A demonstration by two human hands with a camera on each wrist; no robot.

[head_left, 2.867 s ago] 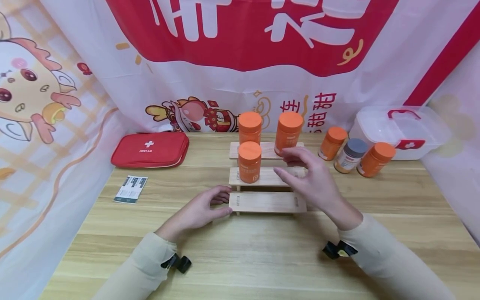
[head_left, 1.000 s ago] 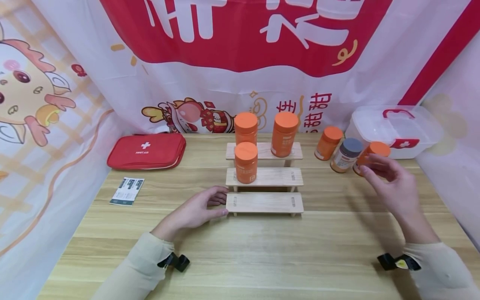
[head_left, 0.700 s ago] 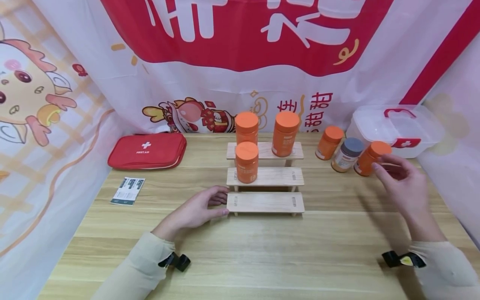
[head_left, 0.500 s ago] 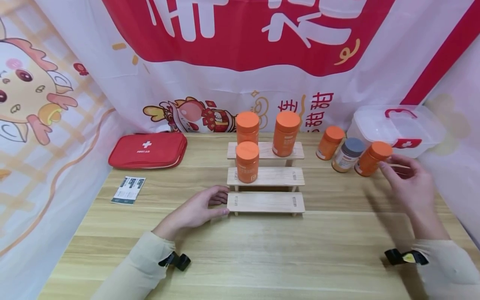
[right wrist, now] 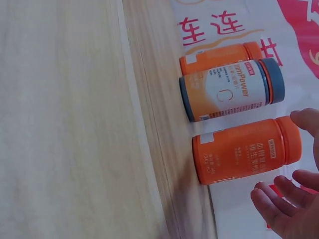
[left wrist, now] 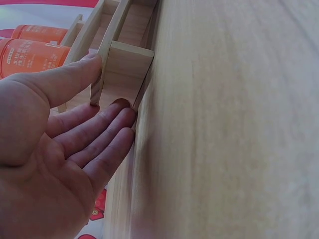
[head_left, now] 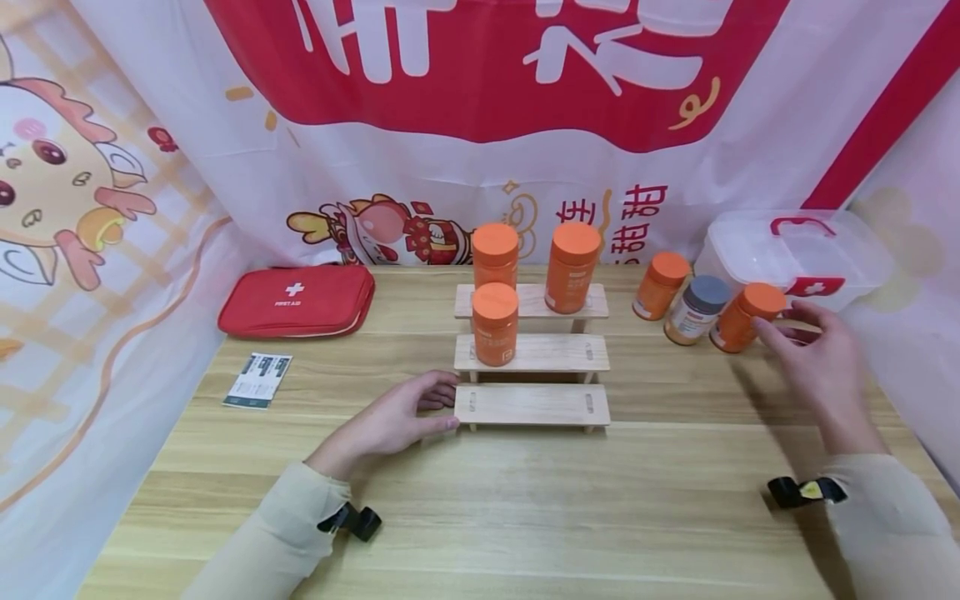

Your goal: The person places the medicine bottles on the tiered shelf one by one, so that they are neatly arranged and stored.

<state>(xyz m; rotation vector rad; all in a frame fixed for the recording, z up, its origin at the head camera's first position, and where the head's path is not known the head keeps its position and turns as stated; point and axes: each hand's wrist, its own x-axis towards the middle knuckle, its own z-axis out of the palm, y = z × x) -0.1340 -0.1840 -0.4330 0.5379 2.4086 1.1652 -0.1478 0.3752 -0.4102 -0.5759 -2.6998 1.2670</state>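
Observation:
A three-step wooden display shelf (head_left: 534, 406) stands mid-table, an orange supplement bottle (head_left: 494, 327) on its middle step. Two more orange bottles, left (head_left: 495, 254) and right (head_left: 573, 268), stand on the top step. My left hand (head_left: 392, 417) rests at the lowest step's left end, thumb at the front corner, fingers fairly straight toward the back. At the right, my right hand (head_left: 817, 354) spreads around an orange bottle (right wrist: 246, 151). Its thumb is by the cap; the other fingers are apart from the bottle. Beside that stand a grey-capped bottle (right wrist: 230, 90) and a smaller orange one (head_left: 660, 287).
Behind the right-hand bottles sits a clear first-aid box (head_left: 795, 250) with a red handle and latch. A red first-aid pouch (head_left: 296, 302) and a printed card (head_left: 257, 381) lie at the left. Printed cloth (head_left: 420, 150) hangs close behind the wooden table (head_left: 510, 517).
My right hand has left the bottle on the top step and moved right to the loose bottles, shifting around the rightmost one. My left hand has stayed at the shelf.

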